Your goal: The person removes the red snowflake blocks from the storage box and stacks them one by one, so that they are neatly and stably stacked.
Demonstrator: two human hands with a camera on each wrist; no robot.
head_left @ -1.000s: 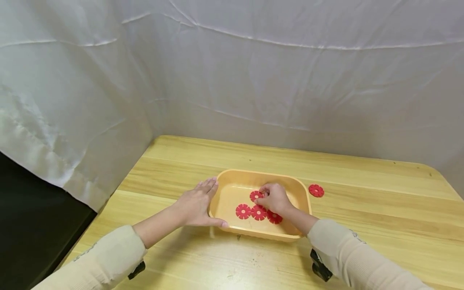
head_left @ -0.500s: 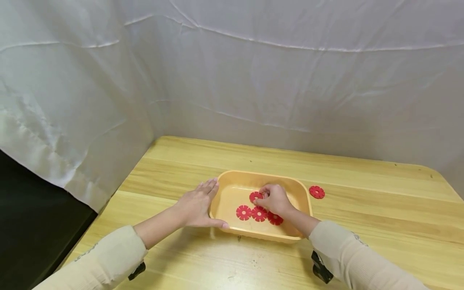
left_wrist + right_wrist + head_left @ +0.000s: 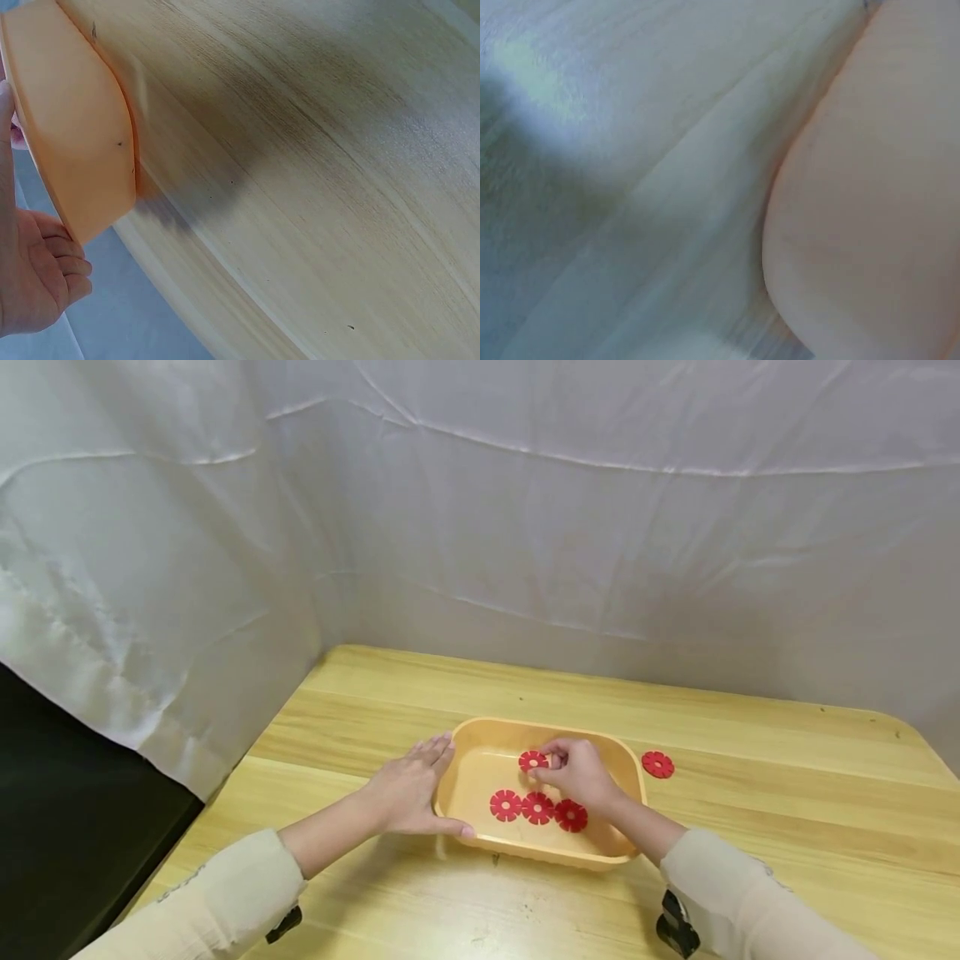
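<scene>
An orange plastic tub (image 3: 626,774) stands on the wooden table (image 3: 787,827). My left hand (image 3: 408,789) lies flat against the tub's left wall, fingers straight, thumb along the near rim. My right hand (image 3: 577,772) reaches inside the tub and pinches a red notched disc (image 3: 532,761) near the far wall. A row of three more red discs (image 3: 537,808) lies flat on the tub floor. One red disc (image 3: 657,764) lies on the table just right of the tub. In the left wrist view the tub's outer wall (image 3: 71,135) fills the left side, next to my palm (image 3: 34,281).
A white cloth backdrop (image 3: 525,510) hangs behind and to the left of the table. A dark gap (image 3: 67,810) shows beyond the table's left edge. The right wrist view is blurred, showing only table wood (image 3: 615,172) and the tub's pale wall (image 3: 870,210).
My right hand has lifted the disc slightly toward the tub's far wall, uncovering the third disc of the row. My left hand has stayed against the tub.
</scene>
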